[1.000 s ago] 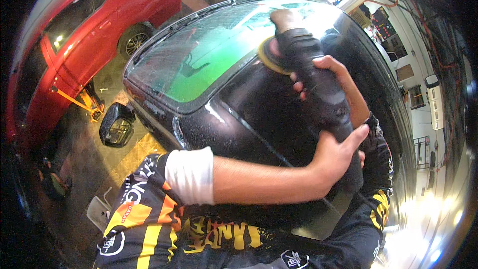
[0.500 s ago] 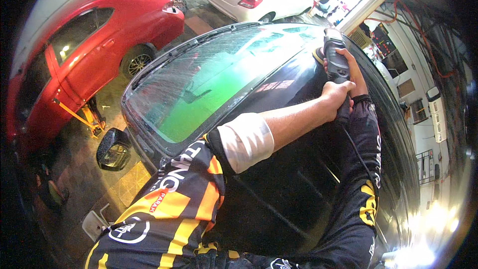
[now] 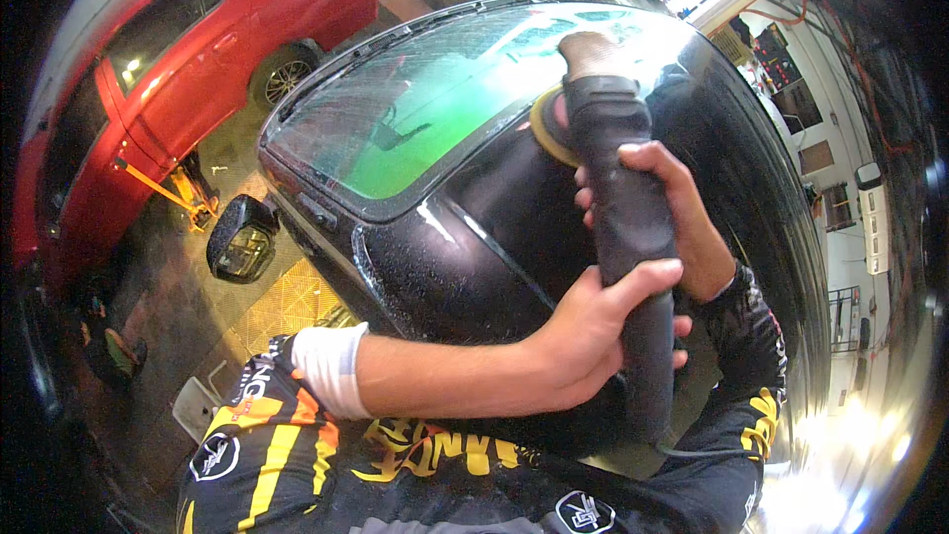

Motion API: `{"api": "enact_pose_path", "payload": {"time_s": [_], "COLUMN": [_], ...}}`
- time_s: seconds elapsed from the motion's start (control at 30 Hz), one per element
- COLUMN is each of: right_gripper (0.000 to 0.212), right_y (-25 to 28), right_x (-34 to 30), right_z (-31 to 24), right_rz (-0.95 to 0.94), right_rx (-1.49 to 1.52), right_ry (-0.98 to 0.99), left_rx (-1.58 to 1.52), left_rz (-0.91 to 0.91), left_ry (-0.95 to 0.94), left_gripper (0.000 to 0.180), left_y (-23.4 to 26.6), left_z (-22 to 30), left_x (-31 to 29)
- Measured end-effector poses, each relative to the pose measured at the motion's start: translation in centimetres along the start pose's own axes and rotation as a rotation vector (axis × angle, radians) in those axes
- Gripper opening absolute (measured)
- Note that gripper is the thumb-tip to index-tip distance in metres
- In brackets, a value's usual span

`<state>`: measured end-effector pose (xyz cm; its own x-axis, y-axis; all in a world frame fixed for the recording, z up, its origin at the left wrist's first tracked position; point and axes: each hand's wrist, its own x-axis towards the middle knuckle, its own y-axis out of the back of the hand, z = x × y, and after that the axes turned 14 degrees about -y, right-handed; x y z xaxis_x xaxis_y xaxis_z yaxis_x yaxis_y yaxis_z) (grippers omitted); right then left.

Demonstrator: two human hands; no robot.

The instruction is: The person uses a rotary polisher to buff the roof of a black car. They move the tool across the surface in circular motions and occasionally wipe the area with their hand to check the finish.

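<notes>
1. left hand [image 3: 593, 326] wrapped round rear handle of long matte-black polisher [image 3: 615, 178]; right hand [image 3: 684, 208] gripping its barrel.
2. round yellow pad [image 3: 551, 129] at glossy, curved black car body [image 3: 474, 267], near green-tinted glass [image 3: 420, 138].
3. garage: red car [image 3: 203, 69] left.

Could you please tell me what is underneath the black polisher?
Below the polisher are its yellow-edged pad and the black car roof. The pad's working face and the roof directly behind the polisher's body are hidden.
</notes>
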<state>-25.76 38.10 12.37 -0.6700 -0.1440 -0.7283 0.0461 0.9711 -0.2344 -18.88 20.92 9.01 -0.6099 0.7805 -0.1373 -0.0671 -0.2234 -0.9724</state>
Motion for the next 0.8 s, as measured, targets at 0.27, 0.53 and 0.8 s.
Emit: {"api": "enact_pose_path", "payload": {"time_s": [0.27, 0.53, 0.8], "right_gripper": [0.053, 0.054, 0.04], "right_y": [-3.8, 10.9, 22.9], "right_x": [-2.8, 5.4, 10.0], "right_z": [2.3, -9.9, -15.8], "right_rz": [-0.018, 0.048, 0.04], "right_rx": [-0.035, -0.085, -0.326], "right_ry": [-0.083, 0.132, 0.786], "left_rx": [0.016, 0.25, 0.338], "left_rz": [-0.048, 0.009, -0.02], "left_ry": [0.055, -0.234, -0.37], "left_gripper": [0.051, 0.05, 0.064], "left_y": [-0.3, -2.3, -2.2], "left_z": [0.1, 0.2, 2.0], "left_x": [-2.4, 17.9, 39.2]}}
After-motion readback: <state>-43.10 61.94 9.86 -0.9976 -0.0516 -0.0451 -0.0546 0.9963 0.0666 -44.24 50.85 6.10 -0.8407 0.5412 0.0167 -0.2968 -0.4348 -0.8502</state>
